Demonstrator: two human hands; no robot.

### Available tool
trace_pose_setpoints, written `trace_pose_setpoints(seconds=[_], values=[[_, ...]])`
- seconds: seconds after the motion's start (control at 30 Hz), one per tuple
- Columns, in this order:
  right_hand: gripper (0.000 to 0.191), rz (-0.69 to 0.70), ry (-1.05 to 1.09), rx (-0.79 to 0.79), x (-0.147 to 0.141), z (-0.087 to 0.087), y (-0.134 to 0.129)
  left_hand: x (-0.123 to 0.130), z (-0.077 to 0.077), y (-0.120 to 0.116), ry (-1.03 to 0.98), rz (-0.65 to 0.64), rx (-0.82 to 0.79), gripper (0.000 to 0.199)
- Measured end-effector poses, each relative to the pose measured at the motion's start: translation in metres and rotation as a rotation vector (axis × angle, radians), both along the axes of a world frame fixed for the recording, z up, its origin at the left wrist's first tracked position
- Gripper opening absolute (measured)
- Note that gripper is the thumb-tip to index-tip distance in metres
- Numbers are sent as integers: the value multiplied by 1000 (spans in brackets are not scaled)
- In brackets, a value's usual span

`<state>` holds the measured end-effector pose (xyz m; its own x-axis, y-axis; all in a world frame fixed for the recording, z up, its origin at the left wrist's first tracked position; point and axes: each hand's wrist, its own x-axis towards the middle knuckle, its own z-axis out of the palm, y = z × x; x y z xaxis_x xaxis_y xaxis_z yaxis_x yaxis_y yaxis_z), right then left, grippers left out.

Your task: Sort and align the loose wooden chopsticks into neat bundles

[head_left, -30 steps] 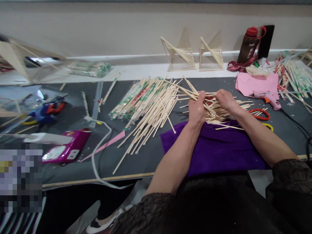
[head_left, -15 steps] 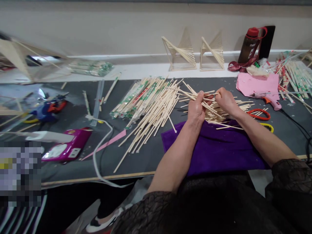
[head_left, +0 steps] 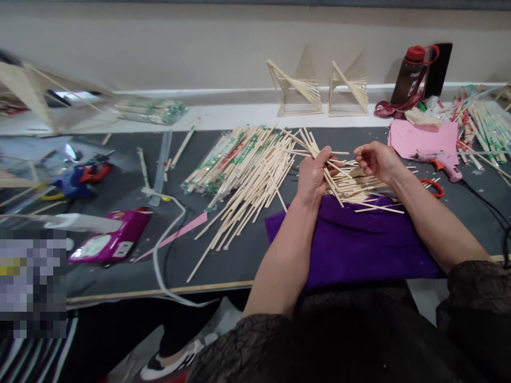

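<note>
My left hand (head_left: 313, 174) is closed around a loose bundle of wooden chopsticks (head_left: 306, 142), which fan out at different angles above and below the fist. To its right, my right hand (head_left: 375, 159) hovers apart from the bundle, fingers curled in with thumb and fingertips close together; whether anything small is between them I cannot make out. Beneath both hands lies a pile of loose chopsticks (head_left: 351, 183), beside a folded purple cloth (head_left: 359, 244). Red-handled scissors (head_left: 435, 187) show partly past my right wrist.
Left of my hands are more loose chopsticks (head_left: 247, 197) and wrapped chopsticks (head_left: 223, 162). At the back stand two twisted stick frames (head_left: 297, 85) and a red-capped bottle (head_left: 409, 77). A pink glue gun (head_left: 449, 166) with a black cord lies right. A white cable (head_left: 157, 266) crosses the table edge.
My right hand has drawn away from the chopsticks' ends and turned, fingers loosening a little. My left hand has shifted slightly left and down with its bundle, the sticks now steeper.
</note>
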<state>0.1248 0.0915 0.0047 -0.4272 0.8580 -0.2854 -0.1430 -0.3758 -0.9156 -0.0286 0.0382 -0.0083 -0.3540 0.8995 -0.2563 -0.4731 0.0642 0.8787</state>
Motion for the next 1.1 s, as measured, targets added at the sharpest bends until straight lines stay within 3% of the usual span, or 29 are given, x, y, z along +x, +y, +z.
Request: trace_pose_setpoints(seconds=[0.13, 0.3, 0.4, 0.8, 1.1], values=[[12, 51, -20, 77, -5, 0, -7, 2, 1, -2, 100, -18, 3, 30], [2, 41, -97, 144, -5, 2, -12, 3, 4, -4, 157, -44, -48, 30], [9, 67, -142, 224, -4, 3, -13, 4, 6, -5, 169, -53, -69, 31], [25, 323, -454, 421, -3, 3, -14, 6, -2, -5, 327, -127, -53, 29], [19, 355, -246, 215, -3, 3, -16, -3, -3, -4, 220, -239, 10, 29]])
